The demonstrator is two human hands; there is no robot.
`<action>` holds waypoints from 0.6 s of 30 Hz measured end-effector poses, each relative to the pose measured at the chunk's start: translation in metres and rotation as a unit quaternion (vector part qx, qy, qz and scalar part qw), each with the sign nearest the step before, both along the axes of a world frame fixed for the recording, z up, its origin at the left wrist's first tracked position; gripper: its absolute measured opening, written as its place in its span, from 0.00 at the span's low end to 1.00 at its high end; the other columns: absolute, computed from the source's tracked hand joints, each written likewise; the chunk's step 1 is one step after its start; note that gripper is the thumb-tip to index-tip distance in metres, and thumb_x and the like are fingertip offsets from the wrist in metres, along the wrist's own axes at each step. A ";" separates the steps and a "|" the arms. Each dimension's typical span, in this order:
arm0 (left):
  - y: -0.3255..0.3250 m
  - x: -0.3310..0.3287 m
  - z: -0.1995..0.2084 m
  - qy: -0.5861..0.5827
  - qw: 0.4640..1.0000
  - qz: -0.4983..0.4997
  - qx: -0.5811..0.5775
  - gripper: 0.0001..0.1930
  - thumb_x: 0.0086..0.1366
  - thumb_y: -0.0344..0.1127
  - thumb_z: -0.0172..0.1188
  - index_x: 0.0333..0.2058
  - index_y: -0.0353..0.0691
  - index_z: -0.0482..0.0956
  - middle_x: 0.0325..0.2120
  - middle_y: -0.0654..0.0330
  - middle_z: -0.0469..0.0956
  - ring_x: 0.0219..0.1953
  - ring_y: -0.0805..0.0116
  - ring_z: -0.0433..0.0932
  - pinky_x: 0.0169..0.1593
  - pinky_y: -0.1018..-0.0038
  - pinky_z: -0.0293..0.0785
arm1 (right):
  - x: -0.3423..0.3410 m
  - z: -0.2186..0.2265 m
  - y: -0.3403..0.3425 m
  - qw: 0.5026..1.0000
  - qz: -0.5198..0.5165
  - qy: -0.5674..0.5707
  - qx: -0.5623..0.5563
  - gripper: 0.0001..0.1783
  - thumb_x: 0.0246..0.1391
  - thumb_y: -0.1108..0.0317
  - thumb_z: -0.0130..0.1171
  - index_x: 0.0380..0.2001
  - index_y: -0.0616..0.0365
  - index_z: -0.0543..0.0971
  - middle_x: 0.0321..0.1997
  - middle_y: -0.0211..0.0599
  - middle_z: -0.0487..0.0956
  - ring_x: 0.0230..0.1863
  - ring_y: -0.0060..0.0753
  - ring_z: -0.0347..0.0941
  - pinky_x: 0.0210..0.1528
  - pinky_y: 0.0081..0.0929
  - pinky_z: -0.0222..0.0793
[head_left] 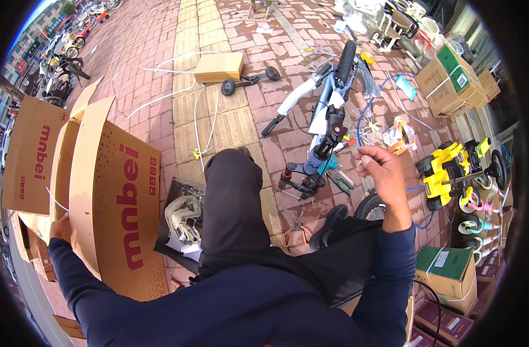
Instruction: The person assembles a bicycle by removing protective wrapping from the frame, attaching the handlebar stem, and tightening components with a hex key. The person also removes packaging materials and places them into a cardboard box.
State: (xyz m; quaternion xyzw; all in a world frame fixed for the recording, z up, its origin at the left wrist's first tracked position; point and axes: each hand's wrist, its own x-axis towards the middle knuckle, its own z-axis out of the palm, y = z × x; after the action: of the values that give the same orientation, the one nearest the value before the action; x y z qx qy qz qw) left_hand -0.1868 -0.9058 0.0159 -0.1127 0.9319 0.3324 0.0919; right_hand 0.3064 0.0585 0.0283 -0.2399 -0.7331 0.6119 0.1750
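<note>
At the left stands a tall open cardboard box (117, 208) with red print. My left hand (61, 227) is closed on its near flap edge, with the fingertips partly hidden. A white strap (57, 199) runs close by that hand. My right hand (383, 170) hovers over the paving with fingers curled toward the thumb. Whatever it may pinch is too small to make out. Just left of it a partly assembled bicycle (328, 121) lies upside-down or tilted, its frame blue and partly wrapped, near a blue cable (371, 104).
Pliers with green handles (342, 184) and orange-handled cutters (296, 230) lie on the bricks. Beside my knee is a dark tray (177, 248) of parts. Training wheels (250, 80) rest near a small carton (219, 66). Yellow toy vehicles (444, 173) and strapped cartons (449, 81) line the right.
</note>
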 end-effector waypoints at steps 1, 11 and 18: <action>0.009 -0.007 0.015 0.052 0.970 0.036 -0.236 0.21 0.73 0.43 0.55 0.52 0.32 0.83 0.37 0.41 0.86 0.42 0.53 0.86 0.44 0.57 0.80 | 0.003 -0.001 0.007 0.999 -0.030 -0.023 0.002 0.15 0.68 0.71 0.58 0.54 0.67 0.80 0.45 0.37 0.86 0.37 0.22 0.81 0.41 0.22 0.79; 0.501 0.111 0.083 0.224 0.874 -0.393 0.175 0.28 0.72 0.33 0.64 0.65 0.25 0.70 0.63 0.42 0.76 0.66 0.54 0.75 0.69 0.66 0.68 | -0.037 -0.042 0.011 0.991 -0.129 -0.030 0.005 0.17 0.66 0.66 0.62 0.52 0.68 0.81 0.39 0.36 0.86 0.35 0.23 0.81 0.37 0.22 0.76; 0.791 0.249 -0.083 0.052 0.762 -0.633 -0.125 0.28 0.59 0.45 0.73 0.53 0.34 0.77 0.44 0.41 0.84 0.50 0.42 0.83 0.53 0.54 0.80 | -0.140 0.002 -0.013 0.909 -0.123 -0.241 0.316 0.43 0.57 0.47 0.68 0.54 0.83 0.71 0.46 0.71 0.83 0.51 0.70 0.81 0.55 0.52 0.76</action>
State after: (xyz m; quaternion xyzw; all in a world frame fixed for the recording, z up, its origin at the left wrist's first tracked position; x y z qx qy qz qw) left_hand 0.0627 -0.1148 -0.0671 0.5096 0.8281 0.0849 0.2175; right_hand 0.1659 0.0452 0.0305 -0.4007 -0.8726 0.2455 0.1331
